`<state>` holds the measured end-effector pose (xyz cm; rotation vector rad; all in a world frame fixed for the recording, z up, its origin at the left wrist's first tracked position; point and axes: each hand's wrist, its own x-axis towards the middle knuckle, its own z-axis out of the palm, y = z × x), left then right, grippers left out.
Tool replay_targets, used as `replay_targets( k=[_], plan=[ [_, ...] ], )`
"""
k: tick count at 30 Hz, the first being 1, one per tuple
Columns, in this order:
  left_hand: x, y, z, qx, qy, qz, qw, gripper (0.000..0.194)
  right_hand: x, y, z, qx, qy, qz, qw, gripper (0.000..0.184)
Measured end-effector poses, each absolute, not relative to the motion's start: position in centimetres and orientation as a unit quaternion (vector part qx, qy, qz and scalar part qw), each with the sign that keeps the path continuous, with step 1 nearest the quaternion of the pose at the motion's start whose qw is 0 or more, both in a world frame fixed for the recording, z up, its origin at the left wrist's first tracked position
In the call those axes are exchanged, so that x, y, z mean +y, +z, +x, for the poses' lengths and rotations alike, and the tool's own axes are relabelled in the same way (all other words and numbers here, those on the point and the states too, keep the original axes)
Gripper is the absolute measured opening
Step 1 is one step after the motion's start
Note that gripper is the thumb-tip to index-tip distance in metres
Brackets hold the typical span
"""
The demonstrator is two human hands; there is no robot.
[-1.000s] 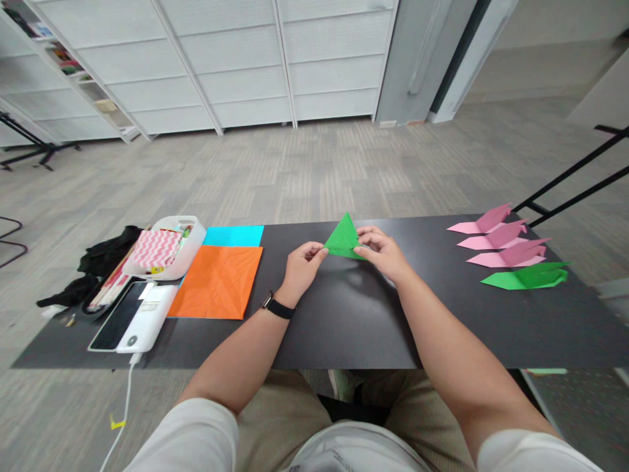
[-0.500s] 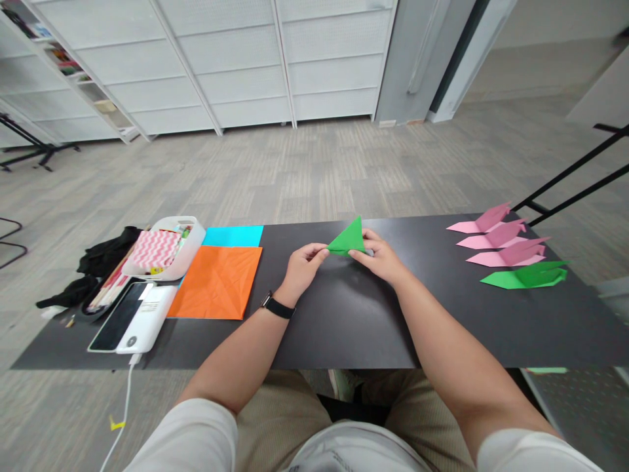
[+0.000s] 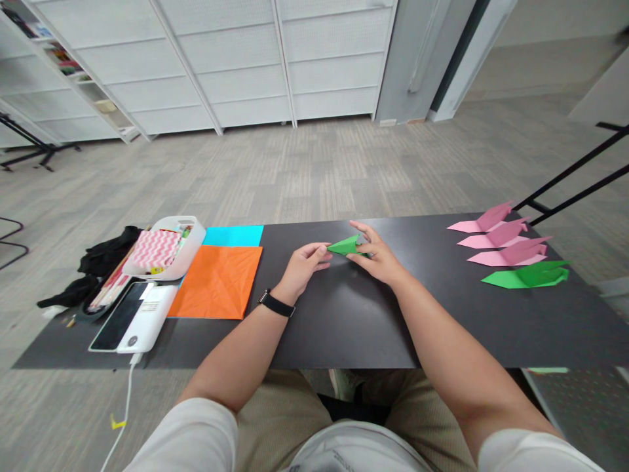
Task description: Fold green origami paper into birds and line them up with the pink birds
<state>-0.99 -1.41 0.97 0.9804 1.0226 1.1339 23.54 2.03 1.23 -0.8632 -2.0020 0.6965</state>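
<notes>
A folded piece of green origami paper (image 3: 344, 245) is held between my hands over the middle of the dark table. My left hand (image 3: 303, 263) pinches its pointed left end between thumb and fingers. At the other end, my right hand (image 3: 377, 254) has its thumb and some fingers on the paper, while the index finger is lifted away. The right fingers partly hide that end. On the right side of the table stand several finished paper birds: pink birds (image 3: 508, 251) in a row and one green bird (image 3: 525, 276) nearest me.
Orange paper (image 3: 216, 282) lies over blue paper (image 3: 233, 236) at the left. Beyond it are a white basket (image 3: 191, 255), a phone (image 3: 119, 316) and a white power bank (image 3: 147, 321) with a cable. Black cloth (image 3: 105, 252) lies at the table's left end.
The upright green triangle has been lowered, so the paper now looks flatter and narrower. My right index finger has lifted and spread from it. My left hand still pinches the left tip.
</notes>
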Motion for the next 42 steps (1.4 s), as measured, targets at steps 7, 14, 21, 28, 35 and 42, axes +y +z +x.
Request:
replay_targets(
  k=[7, 14, 21, 28, 35, 42],
  plan=[
    [-1.1, 0.8, -1.2, 0.421, 0.503, 0.362, 0.663, 0.048, 1.8, 1.7, 23.5, -0.823, 0.215, -0.357, 0.386, 0.017],
    [-0.8, 0.4, -1.3, 0.416, 0.525, 0.309, 0.675, 0.04, 1.4, 1.9, 23.2, -0.846, 0.165, -0.361, 0.357, 0.022],
    [-0.5, 0.8, -1.6, 0.388, 0.574, 0.255, 0.675, 0.037, 0.8, 2.5, 23.2, -0.818, 0.156, -0.378, 0.406, 0.046],
    [-0.3, 1.4, -1.7, 0.366, 0.611, 0.234, 0.662, 0.043, 1.6, 2.6, 23.9, -0.646, 0.301, -0.428, 0.556, 0.055],
    [-1.1, 1.5, -1.1, 0.433, 0.545, 0.376, 0.611, 0.045, 2.6, 2.0, 24.0, -0.533, 0.568, -0.424, 0.461, 0.062],
    [-1.5, 1.3, -1.0, 0.471, 0.487, 0.472, 0.565, 0.04, 0.8, 3.2, 22.9, -0.601, 0.63, -0.38, 0.312, 0.069]
  ],
)
